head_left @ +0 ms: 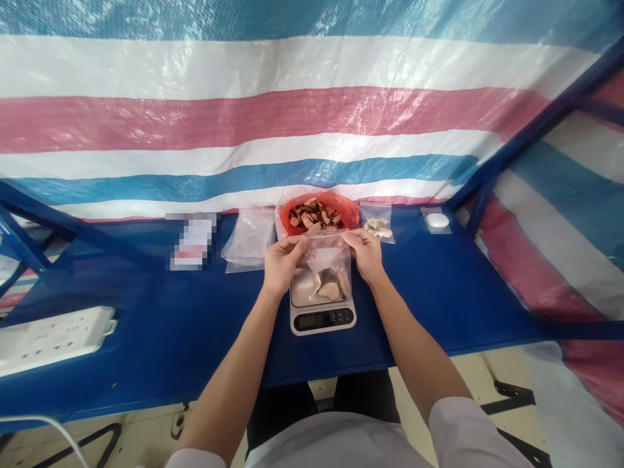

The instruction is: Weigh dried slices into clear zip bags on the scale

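Note:
Between my two hands a clear zip-lock bag [319, 257] is stretched by its top edge, with several dried slices [330, 286] at its bottom. My left hand [285, 263] pinches the top left corner. The top right corner is pinched by my right hand [365, 253]. Under the bag is a digital kitchen scale [298, 318]; I cannot tell whether the bag rests on its plate. Just behind stands a red plastic bag [348, 211], its mouth spread, full of brown and pale dried slices [316, 214].
Left of the red bag lies a stack of clear bags [251, 237], then a blurred-out item [192, 242]. To the right are a small bag of pale slices [377, 225] and a white oval object [437, 221]. A power strip [58, 335] lies on the blue table [195, 325].

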The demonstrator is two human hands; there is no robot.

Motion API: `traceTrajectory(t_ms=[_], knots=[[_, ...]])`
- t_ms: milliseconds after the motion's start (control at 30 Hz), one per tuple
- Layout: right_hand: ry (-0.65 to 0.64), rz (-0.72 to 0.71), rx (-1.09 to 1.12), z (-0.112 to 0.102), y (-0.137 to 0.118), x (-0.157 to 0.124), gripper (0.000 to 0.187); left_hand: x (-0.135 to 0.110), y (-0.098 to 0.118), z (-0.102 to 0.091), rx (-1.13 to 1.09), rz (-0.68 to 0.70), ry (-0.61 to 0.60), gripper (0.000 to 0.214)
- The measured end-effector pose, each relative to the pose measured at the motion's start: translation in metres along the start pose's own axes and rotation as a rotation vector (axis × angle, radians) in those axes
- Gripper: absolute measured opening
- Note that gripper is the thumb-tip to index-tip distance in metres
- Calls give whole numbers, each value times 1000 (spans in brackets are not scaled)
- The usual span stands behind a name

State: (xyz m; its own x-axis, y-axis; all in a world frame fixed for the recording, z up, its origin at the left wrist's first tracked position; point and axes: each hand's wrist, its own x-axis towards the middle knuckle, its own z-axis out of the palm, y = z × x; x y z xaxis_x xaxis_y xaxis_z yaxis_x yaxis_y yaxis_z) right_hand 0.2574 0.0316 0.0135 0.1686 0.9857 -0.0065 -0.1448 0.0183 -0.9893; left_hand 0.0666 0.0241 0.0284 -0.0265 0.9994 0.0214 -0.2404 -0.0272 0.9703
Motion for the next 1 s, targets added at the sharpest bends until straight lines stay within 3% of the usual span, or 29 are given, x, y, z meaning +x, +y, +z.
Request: traceTrajectory(t_ms=[500,667,867,1000], knots=[[-91,-97,-4,8,-6,-10,41,-2,-5,-11,95,159,3,29],[-140,-141,74,8,-4,-10,31,-5,0,-10,115,135,-10,31],[-111,-161,97,8,-1,-10,25,-6,3,-6,106,-1,-51,35],[-106,-172,93,9,0,-10,28,-5,1,-7,94,19,-42,37]])
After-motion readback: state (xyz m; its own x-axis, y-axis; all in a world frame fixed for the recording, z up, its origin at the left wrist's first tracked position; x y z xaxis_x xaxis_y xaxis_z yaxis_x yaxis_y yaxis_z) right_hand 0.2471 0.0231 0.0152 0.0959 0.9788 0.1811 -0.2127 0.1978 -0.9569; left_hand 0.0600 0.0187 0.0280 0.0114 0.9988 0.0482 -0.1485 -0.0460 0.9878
